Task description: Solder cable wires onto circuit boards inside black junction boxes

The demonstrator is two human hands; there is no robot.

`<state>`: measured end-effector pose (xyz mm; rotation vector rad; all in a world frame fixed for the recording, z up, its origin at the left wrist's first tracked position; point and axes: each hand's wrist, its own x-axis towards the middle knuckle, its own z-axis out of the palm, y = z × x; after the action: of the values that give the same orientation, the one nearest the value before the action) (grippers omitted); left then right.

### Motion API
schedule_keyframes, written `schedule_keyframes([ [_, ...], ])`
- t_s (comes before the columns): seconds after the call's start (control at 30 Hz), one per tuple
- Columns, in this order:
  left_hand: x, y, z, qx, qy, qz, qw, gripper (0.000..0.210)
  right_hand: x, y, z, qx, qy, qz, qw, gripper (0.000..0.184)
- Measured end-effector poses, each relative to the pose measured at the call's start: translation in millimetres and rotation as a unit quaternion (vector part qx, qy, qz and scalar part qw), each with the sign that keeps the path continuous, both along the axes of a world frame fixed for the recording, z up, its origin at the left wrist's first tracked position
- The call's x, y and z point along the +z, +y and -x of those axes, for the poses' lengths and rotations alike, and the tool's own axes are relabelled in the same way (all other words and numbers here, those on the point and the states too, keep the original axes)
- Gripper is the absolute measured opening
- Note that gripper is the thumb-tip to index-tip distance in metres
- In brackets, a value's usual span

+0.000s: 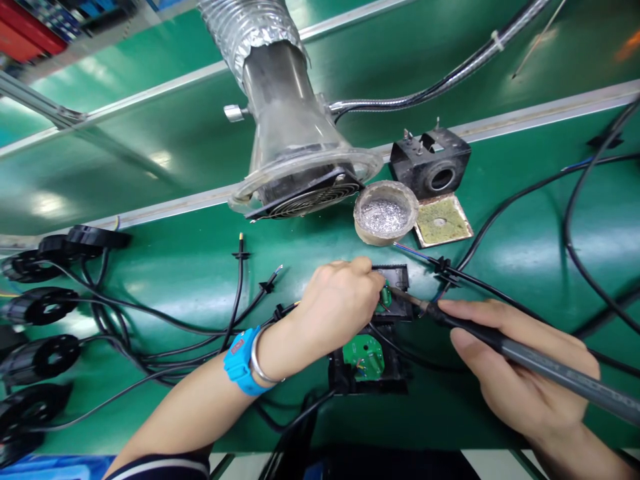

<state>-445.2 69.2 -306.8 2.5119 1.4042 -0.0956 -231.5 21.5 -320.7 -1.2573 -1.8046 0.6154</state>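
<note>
My right hand (525, 367) grips a soldering iron (520, 353) by its dark handle. The iron's tip reaches a small green circuit board (385, 295) in a black housing (397, 277). My left hand (345, 293), with a blue watch and a metal bangle at the wrist, is closed at the left side of that board. Its fingertips are turned away, so what they pinch is hidden. Just below lies a second black housing (337, 373) with a rounder green board (365, 357) and short coloured wires on it.
A fume extractor hood (285, 120) with a fan grille hangs above. Behind my hands stand a bowl of solder bits (385, 213), a yellowish sponge tray (443, 221) and a black iron holder (430, 160). Black cables (200, 327) with round black parts (40, 360) lie left; more cables cross the right.
</note>
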Motion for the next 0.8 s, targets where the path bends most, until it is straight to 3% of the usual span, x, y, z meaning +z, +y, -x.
schedule_keyframes([
  [0.37,2.1,3,1,-0.031,0.008,0.009,0.999,0.016,-2.5,-4,6,0.026,0.037,-0.02,0.999,0.027],
  [0.63,3.6,4,0,-0.034,0.021,0.007,0.999,0.015,-4.3,-9,11,0.055,0.008,-0.092,0.994,0.032],
  [0.8,2.8,4,0,-0.036,0.018,0.002,0.999,0.016,-0.6,-13,4,0.035,0.028,-0.078,0.996,0.037],
])
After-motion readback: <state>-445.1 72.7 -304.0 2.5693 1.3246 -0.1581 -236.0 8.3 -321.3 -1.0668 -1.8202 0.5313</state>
